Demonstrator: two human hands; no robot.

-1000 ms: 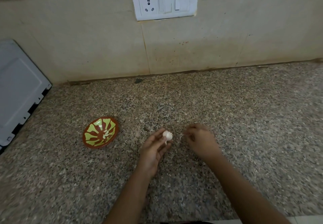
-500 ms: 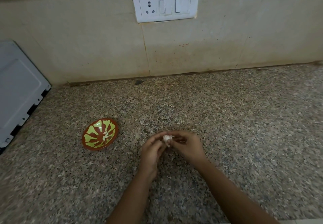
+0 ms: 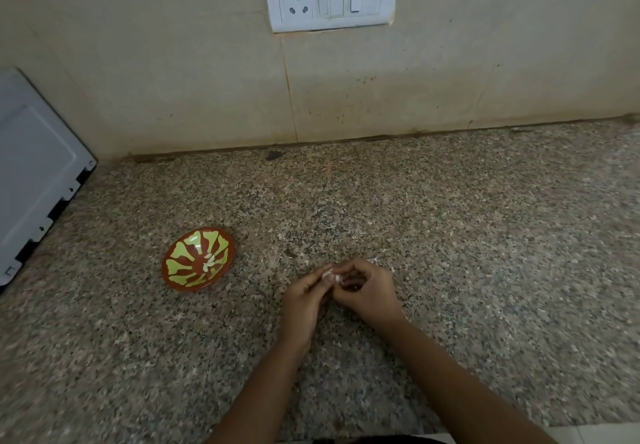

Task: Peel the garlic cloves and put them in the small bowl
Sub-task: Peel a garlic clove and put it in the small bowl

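Granite counter fills my view and runs back to a tiled wall. At the far left edge I see the grey side of an appliance. Right of it the small bowl sits on the counter with a few pale peeled cloves lying near its middle. Further right the left hand comes up from the bottom edge on a forearm slanting up and right. Its palm is turned inward, its fingers are curled, and its thumb and fingertips pinch the garlic clove. I can see only a white sliver of that clove between the two sets of fingertips, because the fingers cover the rest. The right hand reaches in on a forearm slanting up and left, its back towards me and its fingers bent. Their tips close on the clove from the right, so both hands meet on it. I cannot tell whether the clove touches the counter. The bowl stands apart from the hands, off to their left.
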